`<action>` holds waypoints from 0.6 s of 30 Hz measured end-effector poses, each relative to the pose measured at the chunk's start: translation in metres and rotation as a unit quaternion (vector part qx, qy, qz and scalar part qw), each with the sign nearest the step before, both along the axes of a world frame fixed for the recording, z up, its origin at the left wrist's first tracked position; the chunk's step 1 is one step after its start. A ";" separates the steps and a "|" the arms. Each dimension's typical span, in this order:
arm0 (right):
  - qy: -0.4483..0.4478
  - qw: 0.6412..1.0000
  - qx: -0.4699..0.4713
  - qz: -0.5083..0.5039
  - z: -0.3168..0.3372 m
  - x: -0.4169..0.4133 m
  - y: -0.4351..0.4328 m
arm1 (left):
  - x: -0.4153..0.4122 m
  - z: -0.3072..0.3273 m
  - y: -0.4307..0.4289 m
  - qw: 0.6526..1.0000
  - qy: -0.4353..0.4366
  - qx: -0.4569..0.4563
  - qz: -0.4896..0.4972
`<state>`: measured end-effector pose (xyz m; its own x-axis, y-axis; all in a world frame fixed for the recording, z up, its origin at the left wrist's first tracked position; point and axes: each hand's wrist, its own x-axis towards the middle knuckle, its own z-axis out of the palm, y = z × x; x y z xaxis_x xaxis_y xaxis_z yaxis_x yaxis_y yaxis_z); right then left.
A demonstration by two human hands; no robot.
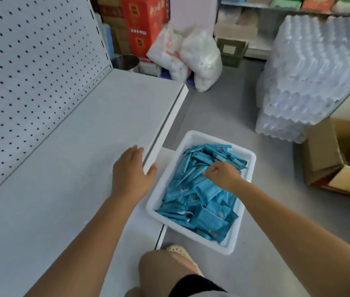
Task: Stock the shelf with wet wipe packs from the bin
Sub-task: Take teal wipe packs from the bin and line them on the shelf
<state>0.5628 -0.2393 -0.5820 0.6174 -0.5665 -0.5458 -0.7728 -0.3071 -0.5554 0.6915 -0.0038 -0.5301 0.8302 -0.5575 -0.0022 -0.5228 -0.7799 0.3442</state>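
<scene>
A white plastic bin (249,168) sits on the grey floor beside the shelf, filled with several blue wet wipe packs (199,202). My right hand (223,175) reaches into the bin, its fingers curled down onto the packs near the middle; the fingertips are hidden among them. My left hand (132,172) rests flat on the front edge of the bare grey shelf (73,146), fingers straight and thumb over the shelf's lip. No packs lie on the shelf.
A pegboard back panel (30,71) rises behind the shelf. Stacked bottled-water packs (311,78) and an open cardboard box (341,155) stand to the right. White plastic bags (191,54), red cartons and a metal pot (125,62) sit beyond. My knee and shoe (180,254) are below.
</scene>
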 end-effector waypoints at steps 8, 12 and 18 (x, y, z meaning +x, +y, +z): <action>-0.066 0.984 0.005 -0.164 -0.094 0.025 0.005 | 0.008 -0.057 0.012 0.993 -0.109 -0.048 -0.011; -0.103 0.973 0.000 -0.205 -0.115 0.028 0.000 | -0.001 -0.059 0.009 0.991 -0.133 -0.031 -0.002; -0.148 0.937 0.119 -0.294 -0.124 0.019 -0.012 | -0.012 -0.056 0.008 0.987 -0.158 0.002 0.002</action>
